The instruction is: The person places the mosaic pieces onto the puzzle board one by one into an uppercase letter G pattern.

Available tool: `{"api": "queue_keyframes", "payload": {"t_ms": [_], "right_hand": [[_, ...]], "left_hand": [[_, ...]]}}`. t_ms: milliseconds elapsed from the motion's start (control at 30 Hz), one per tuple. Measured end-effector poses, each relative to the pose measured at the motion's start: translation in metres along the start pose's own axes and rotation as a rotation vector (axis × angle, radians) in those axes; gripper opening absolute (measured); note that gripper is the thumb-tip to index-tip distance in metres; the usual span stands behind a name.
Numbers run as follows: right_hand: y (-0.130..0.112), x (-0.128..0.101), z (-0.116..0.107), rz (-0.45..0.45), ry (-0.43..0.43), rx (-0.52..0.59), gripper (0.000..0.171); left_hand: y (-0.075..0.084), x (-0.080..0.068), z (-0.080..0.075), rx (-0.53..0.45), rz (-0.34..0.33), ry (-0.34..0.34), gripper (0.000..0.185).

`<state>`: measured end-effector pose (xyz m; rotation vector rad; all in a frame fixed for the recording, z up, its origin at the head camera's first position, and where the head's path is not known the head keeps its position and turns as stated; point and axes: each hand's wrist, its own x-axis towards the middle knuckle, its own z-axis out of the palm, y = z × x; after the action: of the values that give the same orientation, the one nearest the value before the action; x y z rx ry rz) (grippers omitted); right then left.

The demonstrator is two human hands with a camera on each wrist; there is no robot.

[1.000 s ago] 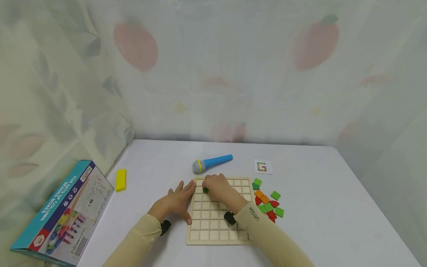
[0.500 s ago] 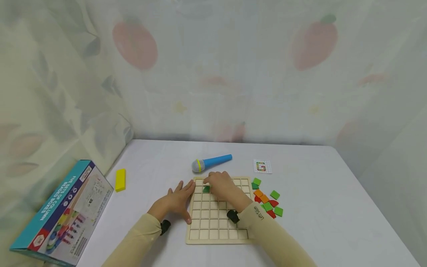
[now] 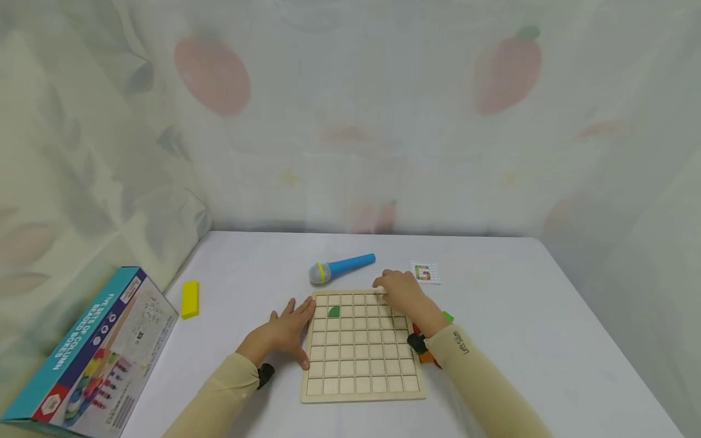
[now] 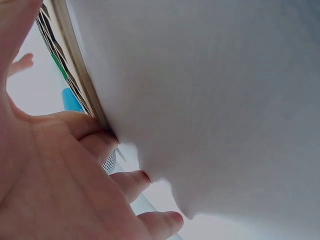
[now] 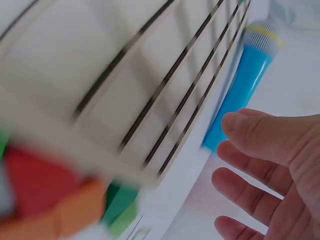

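Left grip touches board on table near curtain.

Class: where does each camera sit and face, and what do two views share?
Head: worn there, facing forward and down; board, left hand, right hand, sleeves show.
Left wrist: worn there, facing the board's edge; left hand shows.
Right wrist: worn there, facing the board's corner; right hand shows.
Both wrist views share the microphone.

Box: "FIVE SETS OF COLUMN BEADED BOXES", white on teal, 2 lines; rest of its print too small to read. Right sleeve: looks like "Let's Slim". Card: coloured "G".
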<state>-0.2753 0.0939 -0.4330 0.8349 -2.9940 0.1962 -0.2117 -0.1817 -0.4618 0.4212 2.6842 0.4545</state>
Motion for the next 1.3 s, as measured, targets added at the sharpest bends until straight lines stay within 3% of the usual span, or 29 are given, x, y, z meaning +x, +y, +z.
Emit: {"api": "queue_keyframes", "payload": {"t_ms": [200, 433, 667, 867, 1033, 1300], "right_hand": [[0.037, -0.009, 0.007, 0.056, 0.003, -0.005, 0.026], [0.059, -0.017, 0.011, 0.118, -0.047, 0.015, 0.024], [0.066, -0.021, 0.011, 0.174, -0.095, 0.024, 0.024], [0.067, -0.033, 0.020, 0.195, -0.128, 0.008, 0.024], [0.065, -0.038, 0.020, 0.189, -0.108, 0.016, 0.019], [0.067, -0.035, 0.019, 0.187, -0.074, 0.020, 0.022]], "left_hand": [[-0.002, 0.003, -0.001, 0.013, -0.016, 0.004, 0.137], [-0.001, 0.004, -0.002, 0.004, -0.012, 0.014, 0.136], [0.000, 0.003, -0.001, -0.003, -0.004, 0.031, 0.136], [0.001, -0.001, 0.009, -0.031, 0.004, 0.009, 0.136], [0.000, -0.004, 0.011, -0.026, 0.017, 0.017, 0.135], [-0.002, -0.003, 0.003, -0.011, 0.022, 0.031, 0.135]]}}
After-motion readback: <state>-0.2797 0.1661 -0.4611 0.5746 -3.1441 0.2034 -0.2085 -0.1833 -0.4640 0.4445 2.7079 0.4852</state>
